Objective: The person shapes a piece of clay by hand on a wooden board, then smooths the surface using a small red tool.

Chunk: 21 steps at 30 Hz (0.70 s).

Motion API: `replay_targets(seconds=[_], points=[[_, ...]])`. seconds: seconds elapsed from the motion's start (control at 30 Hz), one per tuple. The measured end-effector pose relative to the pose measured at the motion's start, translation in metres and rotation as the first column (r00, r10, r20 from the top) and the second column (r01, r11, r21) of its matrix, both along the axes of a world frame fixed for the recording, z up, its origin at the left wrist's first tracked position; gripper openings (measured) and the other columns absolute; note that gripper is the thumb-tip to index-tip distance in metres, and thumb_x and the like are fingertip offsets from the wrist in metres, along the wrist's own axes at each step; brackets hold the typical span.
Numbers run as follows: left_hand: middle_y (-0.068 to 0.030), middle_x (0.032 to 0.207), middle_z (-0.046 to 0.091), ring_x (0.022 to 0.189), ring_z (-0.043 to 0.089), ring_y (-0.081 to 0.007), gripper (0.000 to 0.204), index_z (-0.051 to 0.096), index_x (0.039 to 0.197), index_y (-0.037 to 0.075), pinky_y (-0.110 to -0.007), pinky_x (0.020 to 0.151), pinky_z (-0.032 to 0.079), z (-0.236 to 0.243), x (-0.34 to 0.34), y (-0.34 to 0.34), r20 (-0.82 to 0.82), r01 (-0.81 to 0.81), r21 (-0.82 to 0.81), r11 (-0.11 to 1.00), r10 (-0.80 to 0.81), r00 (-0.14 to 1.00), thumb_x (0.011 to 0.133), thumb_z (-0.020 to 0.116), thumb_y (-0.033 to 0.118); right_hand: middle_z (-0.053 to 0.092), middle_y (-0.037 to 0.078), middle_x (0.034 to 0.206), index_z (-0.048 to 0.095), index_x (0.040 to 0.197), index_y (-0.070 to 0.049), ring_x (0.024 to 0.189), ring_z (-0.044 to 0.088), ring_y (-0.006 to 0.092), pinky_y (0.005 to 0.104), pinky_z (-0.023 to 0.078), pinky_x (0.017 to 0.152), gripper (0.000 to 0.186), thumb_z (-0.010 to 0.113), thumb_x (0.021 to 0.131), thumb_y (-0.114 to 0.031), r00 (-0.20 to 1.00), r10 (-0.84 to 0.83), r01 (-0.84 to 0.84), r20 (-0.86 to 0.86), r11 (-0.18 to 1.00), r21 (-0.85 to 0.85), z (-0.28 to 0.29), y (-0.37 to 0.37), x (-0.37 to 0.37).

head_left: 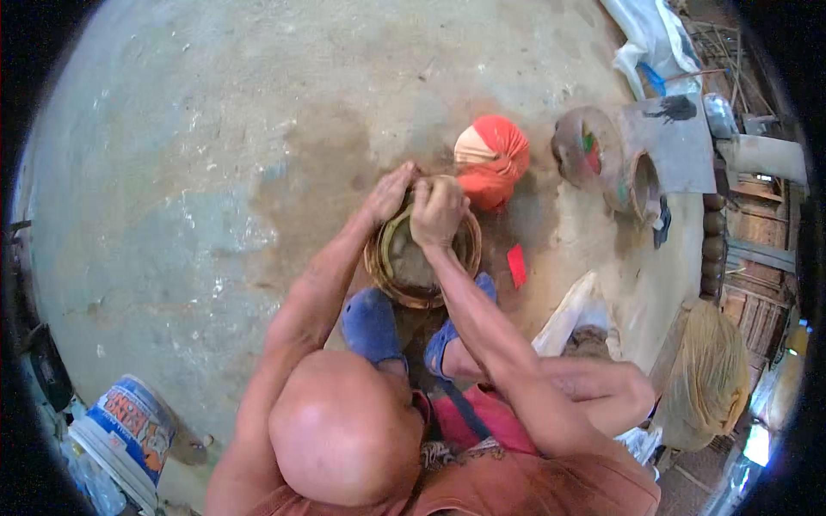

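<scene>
A round brown clay pot sits between my feet, its inside pale greenish brown and damp-looking. My left hand is closed over the far left of its rim, fingertips partly hidden. My right hand, beside it, grips the far rim with curled fingers; whatever else lies under them is hidden. Just beyond, to the right, rests a bundle of orange-red and cream cloth. A small red piece lies right of the pot.
Blue slippers are near the pot. To the right stand brown vessels, a grey board, white sheeting and a yellowish covered sack. A labelled white-and-blue bucket is at lower left; bamboo slats line the right edge.
</scene>
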<state>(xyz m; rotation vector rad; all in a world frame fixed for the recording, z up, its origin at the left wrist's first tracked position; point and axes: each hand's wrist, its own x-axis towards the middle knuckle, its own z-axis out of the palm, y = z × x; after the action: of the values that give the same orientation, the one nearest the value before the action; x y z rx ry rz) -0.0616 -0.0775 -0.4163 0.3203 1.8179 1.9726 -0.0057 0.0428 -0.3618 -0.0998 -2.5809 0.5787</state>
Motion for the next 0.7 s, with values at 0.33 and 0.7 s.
replay_targets(seconds=[0.33,0.7], points=[[-0.0217,0.128,0.070,0.123,0.064,-0.0328,0.061,0.065,0.127,-0.001,-0.044,0.110,0.045,-0.006,0.011,0.009,-0.013,-0.015,-0.112,0.994,0.014,1.000,0.116,0.029,0.047,0.060,0.022,0.112,0.059,0.113,-0.001,0.110,0.055,0.0405,0.0526,0.040,0.097,0.028,0.060,0.103,-0.027,0.996,-0.022,0.024,0.082,0.999,-0.032,-0.007,0.015,-0.014],[-0.0200,0.126,0.072,0.120,0.066,-0.0312,0.064,0.067,0.125,0.001,-0.044,0.109,0.046,-0.001,-0.003,0.004,0.103,0.033,-0.104,0.994,-0.022,0.994,0.114,0.030,0.051,0.057,0.018,0.130,0.060,0.131,-0.005,0.123,0.054,0.0409,0.0567,0.037,0.108,0.044,0.060,0.103,-0.039,0.983,0.178,-0.177,0.044,0.984,-0.032,0.000,-0.011,0.071]])
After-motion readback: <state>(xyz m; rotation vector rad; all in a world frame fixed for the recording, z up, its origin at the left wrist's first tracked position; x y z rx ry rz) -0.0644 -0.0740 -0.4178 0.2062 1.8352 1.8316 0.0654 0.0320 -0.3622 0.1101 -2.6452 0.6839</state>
